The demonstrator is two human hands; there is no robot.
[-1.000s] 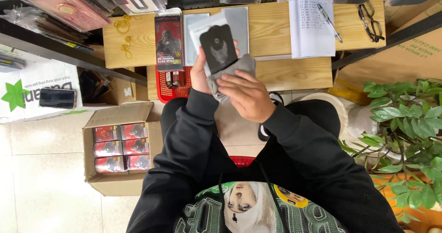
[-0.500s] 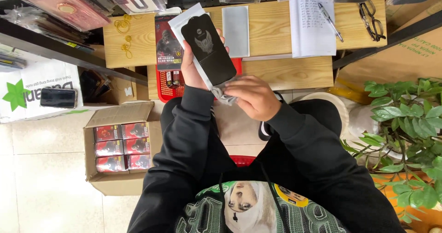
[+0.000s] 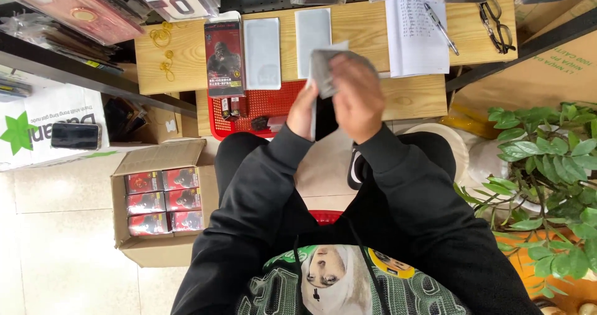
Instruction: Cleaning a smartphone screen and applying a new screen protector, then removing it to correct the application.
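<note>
Above the pale wooden counter [image 3: 186, 54], the left hand [image 3: 303, 113] closes its grip on a slim dark phone [image 3: 324, 119] (held edge-on), while the right hand [image 3: 357, 97] pinches a soft grey cloth [image 3: 323, 69] against it.

A light wooden tabletop [image 3: 186, 54] carries the things. The landmark is a dark, upright-lying retail box [image 3: 224, 57] with a picture on it. Left of the box lie yellow rubber bands [image 3: 163, 49]. Just right of it lie two pale flat sheets [image 3: 262, 52], side by side. Farther right lies an open notebook [image 3: 415, 35] with a pen [image 3: 442, 27] across it, and beyond that black glasses [image 3: 495, 24]. Below the box, a red tray [image 3: 264, 103] sits on a lower wooden ledge [image 3: 407, 97].
</note>
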